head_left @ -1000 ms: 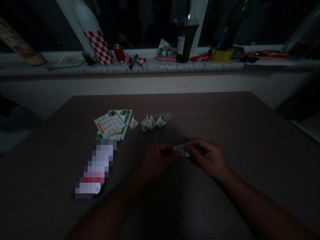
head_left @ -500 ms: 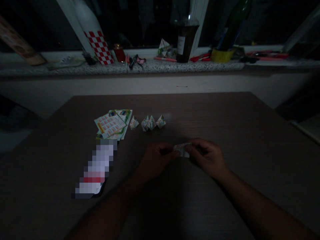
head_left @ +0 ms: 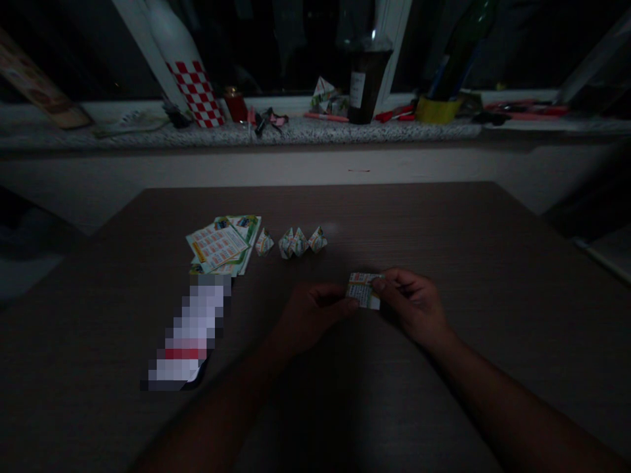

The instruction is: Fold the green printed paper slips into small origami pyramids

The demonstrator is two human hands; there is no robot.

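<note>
A small folded piece of printed paper (head_left: 363,292) is held between my two hands over the table. My left hand (head_left: 315,315) pinches its lower left edge with thumb and fingers. On the other side my right hand (head_left: 417,305) grips the right edge, its thumb lying on the printed face. Beyond my hands stand several folded paper shapes with pointed tops, among them a separate one at the left (head_left: 265,243) and one at the right end (head_left: 318,240). Left of these lies a loose pile of printed sheets (head_left: 219,246).
A phone (head_left: 190,332) with a blurred-out screen lies left of my left arm on the brown table (head_left: 419,217). Behind the table, a granite windowsill (head_left: 305,131) holds a red-and-white checked bottle (head_left: 197,92), a dark bottle (head_left: 365,85), a green bottle (head_left: 461,52) and small items.
The folded paper has tilted up, so more of its printed face shows. My right hand has shifted slightly upward; my left hand stays nearly in place.
</note>
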